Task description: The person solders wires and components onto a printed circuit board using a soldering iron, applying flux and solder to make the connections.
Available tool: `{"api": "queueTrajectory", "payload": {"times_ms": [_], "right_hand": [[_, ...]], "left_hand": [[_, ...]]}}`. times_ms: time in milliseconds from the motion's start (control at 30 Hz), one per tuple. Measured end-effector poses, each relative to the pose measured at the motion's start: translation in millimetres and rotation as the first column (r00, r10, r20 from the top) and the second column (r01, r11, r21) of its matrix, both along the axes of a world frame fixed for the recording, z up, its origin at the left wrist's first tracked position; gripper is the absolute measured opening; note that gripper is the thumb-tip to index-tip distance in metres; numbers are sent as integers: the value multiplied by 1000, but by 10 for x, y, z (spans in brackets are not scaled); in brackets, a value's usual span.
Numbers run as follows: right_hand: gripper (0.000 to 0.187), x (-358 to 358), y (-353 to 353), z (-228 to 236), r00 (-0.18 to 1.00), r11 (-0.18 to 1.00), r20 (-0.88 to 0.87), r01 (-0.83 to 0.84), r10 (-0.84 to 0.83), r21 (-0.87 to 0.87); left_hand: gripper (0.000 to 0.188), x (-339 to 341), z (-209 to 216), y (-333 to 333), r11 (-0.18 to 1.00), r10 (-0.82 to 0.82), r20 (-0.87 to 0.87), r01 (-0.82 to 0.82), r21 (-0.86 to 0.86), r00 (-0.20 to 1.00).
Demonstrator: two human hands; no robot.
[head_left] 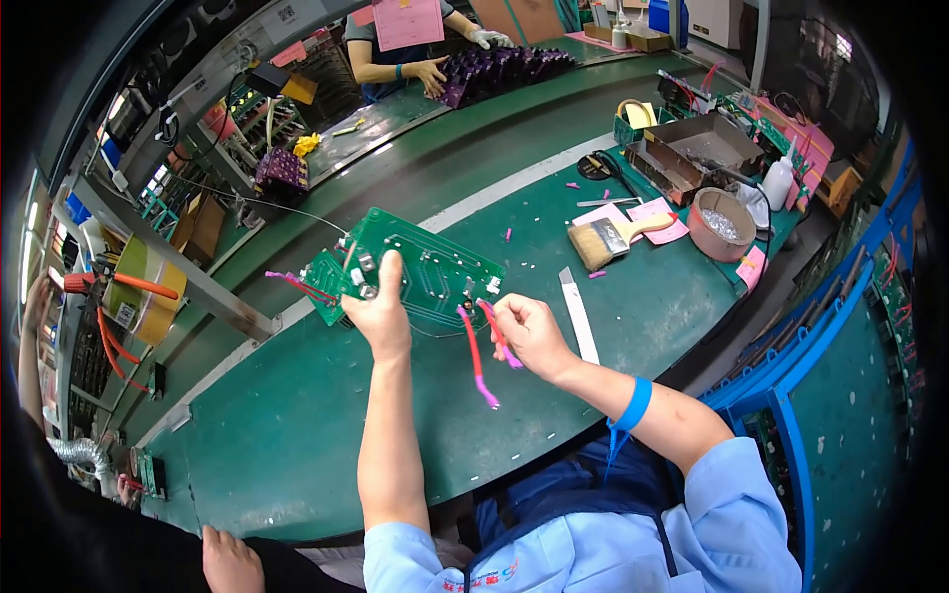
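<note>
My left hand (381, 318) grips a green circuit board (430, 259) by its near left part, thumb on top over its components. The board is held tilted above the green bench. At its near right edge my right hand (531, 336) pinches a red wire (488, 314) with pink-purple ends. Beside it a second red wire (474, 346) hangs down from the board edge, its purple sleeve pointing toward me. More red and purple wires (304, 285) stick out at the board's left end. My fingers hide part of the pinched wire.
Right of my hands lie a white-handled blade (579, 316) and a brush (605, 240). Beyond are scissors (608, 170), a metal tray (707, 148), a round tub (720, 223) and a white bottle (778, 183). Orange-handled cutters (124, 287) hang left. A co-worker's hands (430, 76) handle purple parts.
</note>
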State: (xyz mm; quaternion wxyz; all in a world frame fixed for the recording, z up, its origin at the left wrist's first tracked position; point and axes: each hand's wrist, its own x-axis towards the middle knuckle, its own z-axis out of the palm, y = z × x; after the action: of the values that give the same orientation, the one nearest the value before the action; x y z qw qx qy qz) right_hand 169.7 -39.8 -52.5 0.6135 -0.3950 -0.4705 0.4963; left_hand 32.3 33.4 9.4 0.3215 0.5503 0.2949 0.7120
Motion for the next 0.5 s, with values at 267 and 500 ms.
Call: {"api": "queueTrajectory", "payload": {"times_ms": [267, 500], "right_hand": [[28, 65, 104, -111, 984, 961, -140, -145, 114, -235], [25, 185, 135, -288, 977, 985, 206, -17, 52, -170]], "left_hand": [[34, -20, -260, -31, 997, 6, -175, 8, 76, 985], [61, -294, -652, -46, 984, -178, -293, 160, -84, 940]]}}
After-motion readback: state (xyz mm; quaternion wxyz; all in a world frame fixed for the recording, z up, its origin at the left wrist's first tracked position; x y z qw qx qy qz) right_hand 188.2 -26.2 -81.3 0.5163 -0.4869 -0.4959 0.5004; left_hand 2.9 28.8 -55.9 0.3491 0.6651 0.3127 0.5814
